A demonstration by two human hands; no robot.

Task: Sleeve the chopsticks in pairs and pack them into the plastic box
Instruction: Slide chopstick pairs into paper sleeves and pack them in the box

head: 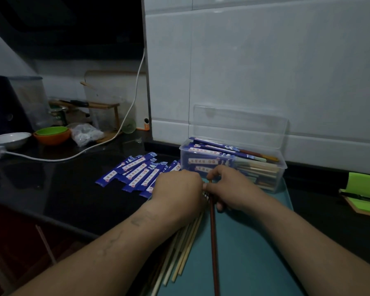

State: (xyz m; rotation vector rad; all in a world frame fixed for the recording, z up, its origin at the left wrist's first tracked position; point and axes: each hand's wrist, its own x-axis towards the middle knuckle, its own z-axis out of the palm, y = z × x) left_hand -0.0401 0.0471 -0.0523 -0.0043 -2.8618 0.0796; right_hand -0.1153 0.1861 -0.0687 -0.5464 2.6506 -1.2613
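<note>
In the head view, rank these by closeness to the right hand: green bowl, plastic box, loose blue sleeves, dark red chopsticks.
1. Dark red chopsticks, held in the right hand.
2. Plastic box, just behind it.
3. Loose blue sleeves, left, past the left hand.
4. Green bowl, far back left.

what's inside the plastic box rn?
Sleeved chopsticks lie stacked in the plastic box: blue sleeves at left, bare ends at right. The right hand covers the lower front, so the bottom layer and the count cannot be seen.
</note>
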